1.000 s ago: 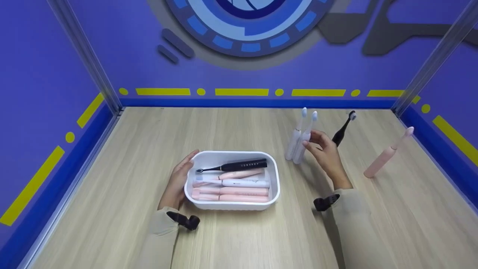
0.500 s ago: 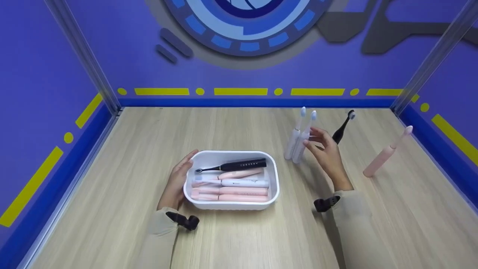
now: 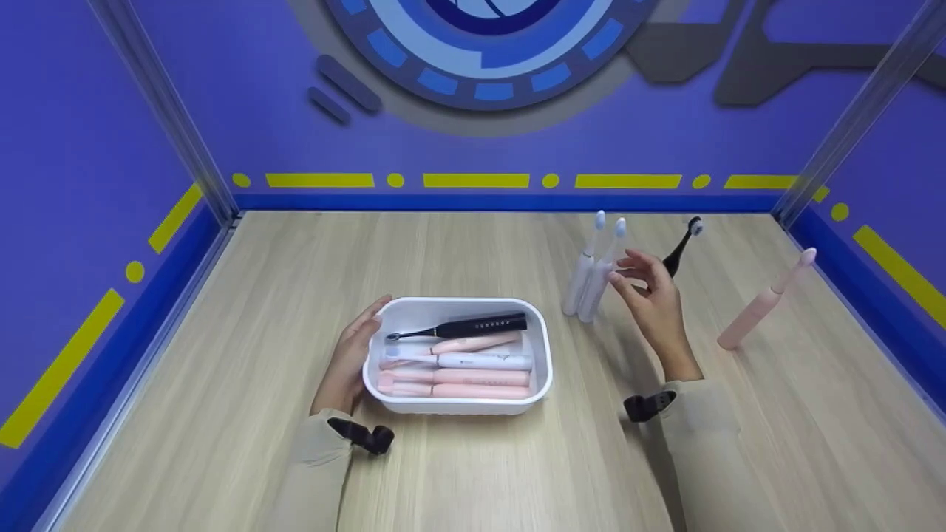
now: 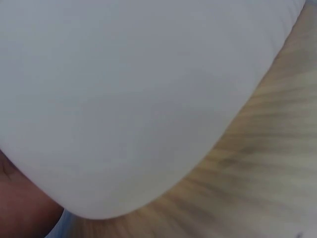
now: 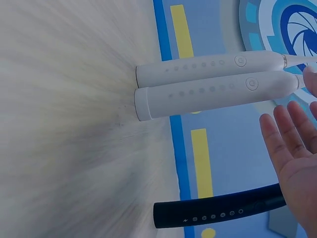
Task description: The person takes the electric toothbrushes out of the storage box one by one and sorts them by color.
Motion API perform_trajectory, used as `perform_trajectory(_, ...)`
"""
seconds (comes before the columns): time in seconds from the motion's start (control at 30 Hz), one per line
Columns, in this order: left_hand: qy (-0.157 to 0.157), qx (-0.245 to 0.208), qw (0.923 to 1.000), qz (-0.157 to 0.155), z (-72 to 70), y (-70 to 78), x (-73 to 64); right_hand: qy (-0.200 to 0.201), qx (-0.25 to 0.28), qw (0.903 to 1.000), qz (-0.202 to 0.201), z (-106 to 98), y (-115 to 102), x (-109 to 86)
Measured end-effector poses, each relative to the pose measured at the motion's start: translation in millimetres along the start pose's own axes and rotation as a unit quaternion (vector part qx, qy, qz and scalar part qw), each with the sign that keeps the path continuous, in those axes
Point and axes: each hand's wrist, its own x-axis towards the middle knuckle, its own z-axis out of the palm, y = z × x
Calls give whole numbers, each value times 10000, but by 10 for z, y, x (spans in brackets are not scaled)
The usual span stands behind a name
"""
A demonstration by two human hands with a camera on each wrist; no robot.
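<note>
A white plastic bin (image 3: 458, 406) sits on the table with several electric toothbrushes inside: a black one (image 3: 480, 325), a white one (image 3: 484, 362) and pink ones (image 3: 480, 391). My left hand (image 3: 346, 362) holds the bin's left end, thumb at the rim; the left wrist view is filled by the bin wall (image 4: 129, 109). Two white electric toothbrushes (image 3: 595, 292) stand upright side by side on the table. Just right of them is my right hand (image 3: 654, 307), fingers loosely bent and holding nothing. In the right wrist view a gap shows between its fingers (image 5: 282, 131) and the nearer white handle (image 5: 213, 94).
Behind my right hand stands a black electric toothbrush (image 3: 681, 247), its lower part hidden in the head view. A pink electric toothbrush (image 3: 754, 318) stands farther right. Blue-purple panels (image 3: 473, 148) enclose the wooden table (image 3: 369, 251) at the back and sides.
My right hand has let go of the nearer white toothbrush and drawn slightly to the right. Both white toothbrushes remain standing. My left hand and the bin keep their place.
</note>
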Motion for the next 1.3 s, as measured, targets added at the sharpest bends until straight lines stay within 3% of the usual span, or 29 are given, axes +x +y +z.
perform_trajectory(0.4,26,-7,10000,-73,7,10,2,53,273,9992,-303,14,38,-47)
perform_trajectory(0.9,24,-53,9999,99,8,-9,4,-288,664,9960,-515,153,-6,-41)
perform_trajectory(1.07,-1,-107,9999,105,17,-4,-2,-552,536,9946,-690,205,91,-3)
perform_trajectory(1.3,13,-142,9998,100,16,-4,-1,-1338,-4,9886,-694,258,13,29)
